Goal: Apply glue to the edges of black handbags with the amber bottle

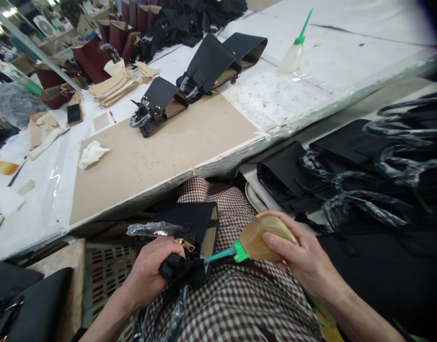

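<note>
On my lap, over checked cloth, lies a black handbag (pixel 189 216) with a beige lining, a gold zipper pull and plastic-wrapped handles. My left hand (pixel 156 266) is closed around a bunched black part of this bag. In my right hand (pixel 300 251) is a glue bottle (pixel 264 235), soft and yellowish, with a green collar and a long thin nozzle. The bottle lies nearly on its side, its nozzle tip at the bag's edge close to my left fingers. Whether glue is coming out cannot be made out.
Several black bags, one of them here (pixel 161 102), lie on the worktable (pixel 204 137). A second glue bottle (pixel 292 57) stands farther back. Crumpled tissue (pixel 92 154) and a phone (pixel 74 114) are at left. More black bags (pixel 361 142) are piled at right; a plastic crate (pixel 109 270) is below left.
</note>
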Demonstrator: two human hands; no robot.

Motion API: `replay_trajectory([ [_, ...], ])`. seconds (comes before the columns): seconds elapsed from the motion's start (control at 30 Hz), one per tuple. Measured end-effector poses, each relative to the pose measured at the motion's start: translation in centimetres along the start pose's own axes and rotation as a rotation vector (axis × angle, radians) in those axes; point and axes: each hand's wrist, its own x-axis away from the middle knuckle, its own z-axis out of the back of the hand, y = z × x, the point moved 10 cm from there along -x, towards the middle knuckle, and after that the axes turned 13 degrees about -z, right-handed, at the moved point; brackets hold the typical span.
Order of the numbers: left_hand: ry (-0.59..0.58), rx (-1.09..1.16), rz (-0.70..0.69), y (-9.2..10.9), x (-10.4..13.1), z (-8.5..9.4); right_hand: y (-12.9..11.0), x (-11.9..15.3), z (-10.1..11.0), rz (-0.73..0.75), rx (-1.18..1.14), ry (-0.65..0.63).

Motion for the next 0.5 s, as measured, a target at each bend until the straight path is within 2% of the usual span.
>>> replay_trajectory([
  [0.1,-0.012,-0.016,-0.014,0.3,-0.2,-0.2,0.4,0.1,-0.2,-0.031,-0.014,-0.017],
  [0.23,-0.039,-0.021,-0.033,0.6,-0.6,-0.6,0.9,0.1,-1.1,-0.1,-0.006,-0.114],
  [0.33,-0.055,-0.023,-0.032,0.6,-0.8,-0.8,1.1,-0.5,-0.9,-0.145,-0.065,-0.138],
  [0.4,-0.071,-0.023,-0.035,0.7,-0.9,-1.0,0.8,-1.4,-0.1,-0.138,-0.094,-0.11],
  [0.5,-0.102,-0.019,-0.051,0.9,-0.9,-1.4,-0.4,-3.1,2.2,-0.044,0.032,0.054],
])
